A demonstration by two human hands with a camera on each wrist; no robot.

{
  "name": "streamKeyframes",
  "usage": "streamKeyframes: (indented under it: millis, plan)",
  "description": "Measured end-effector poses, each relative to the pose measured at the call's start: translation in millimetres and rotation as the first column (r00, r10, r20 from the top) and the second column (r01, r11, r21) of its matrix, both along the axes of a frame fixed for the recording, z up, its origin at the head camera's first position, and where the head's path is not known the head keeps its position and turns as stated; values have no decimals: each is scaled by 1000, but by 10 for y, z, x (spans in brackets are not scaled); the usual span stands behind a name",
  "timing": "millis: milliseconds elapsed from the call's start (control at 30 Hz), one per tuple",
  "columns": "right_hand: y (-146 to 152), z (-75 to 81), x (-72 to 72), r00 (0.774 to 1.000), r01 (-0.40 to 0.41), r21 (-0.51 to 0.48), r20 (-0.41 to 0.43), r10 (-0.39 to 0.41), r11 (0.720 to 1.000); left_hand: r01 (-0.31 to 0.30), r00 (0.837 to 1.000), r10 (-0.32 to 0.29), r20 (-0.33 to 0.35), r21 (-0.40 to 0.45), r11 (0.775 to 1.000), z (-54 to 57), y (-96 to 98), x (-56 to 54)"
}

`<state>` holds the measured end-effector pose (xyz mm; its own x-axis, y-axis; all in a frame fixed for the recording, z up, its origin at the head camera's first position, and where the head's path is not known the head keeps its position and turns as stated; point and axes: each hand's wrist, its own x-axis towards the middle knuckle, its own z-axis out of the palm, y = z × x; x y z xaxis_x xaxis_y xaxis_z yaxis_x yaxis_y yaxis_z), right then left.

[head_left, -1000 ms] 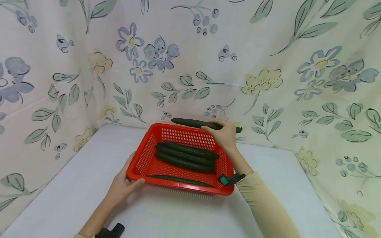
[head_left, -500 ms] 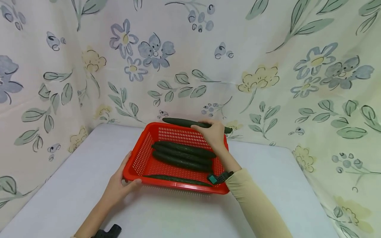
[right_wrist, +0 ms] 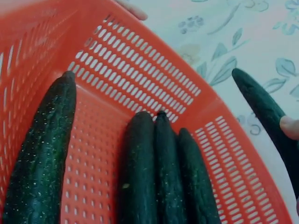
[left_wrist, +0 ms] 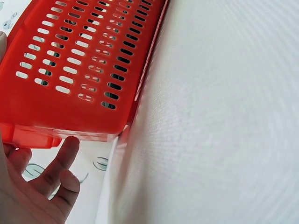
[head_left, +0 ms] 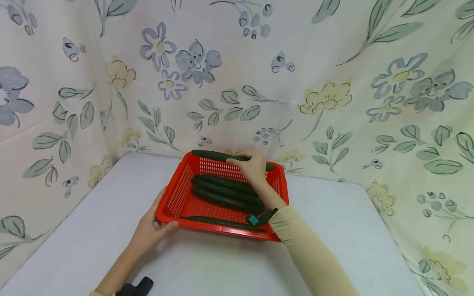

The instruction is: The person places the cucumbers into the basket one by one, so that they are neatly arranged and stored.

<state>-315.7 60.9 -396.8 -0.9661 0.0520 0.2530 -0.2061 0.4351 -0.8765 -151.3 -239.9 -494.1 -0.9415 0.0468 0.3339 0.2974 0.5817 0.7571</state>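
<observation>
My right hand (head_left: 253,168) grips a dark green cucumber (head_left: 211,155) around its middle, above the far rim of a red perforated plastic basket (head_left: 163,216). That held cucumber (right_wrist: 259,102) shows beyond the basket's wall in the right wrist view. Three cucumbers (head_left: 226,200) lie side by side on the basket floor. Another cucumber (head_left: 222,222) lies along the near wall, partly hidden by the rim. At the basket's near left corner my left hand (head_left: 146,232) holds the rim, thumb in front and fingers at the left side. In the left wrist view, several fingertips (left_wrist: 70,148) curl under the rim.
The basket stands, tilted towards me, on a white-covered table (head_left: 340,230). A floral curtain (head_left: 237,74) hangs behind the table and along both sides. Black wrist devices (head_left: 137,286) are strapped to both wrists.
The right hand has moved left with the cucumber, lowering it slightly until it lines up with the far rim. My left hand stays at the basket's corner.
</observation>
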Motion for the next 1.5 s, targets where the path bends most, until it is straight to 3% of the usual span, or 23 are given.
streamKeyframes:
  millis: [333, 533, 933, 1233, 1500]
  plan:
    - [66, -128, 17, 992, 42, 19, 120, -44, 999, 7, 1000, -7, 5, 3, 1000, 8, -4, 19]
    - [26, -161, 6, 995, 25, 44, 92, -29, 999, -1, 1000, 1, -2, 3, 1000, -10, -21, 32]
    - [-9, -119, 39, 998, 15, -64, 62, -11, 998, -12, 999, 12, 31, -9, 1000, 28, -28, 89]
    - [17, -110, 21, 999, -27, -73, 23, 29, 997, -3, 1000, 3, 12, -14, 1000, -6, -23, 38]
    - [69, 78, 83, 994, -92, -118, 55, 99, 989, 2, 1000, -2, 18, 6, 1000, -23, 13, 4]
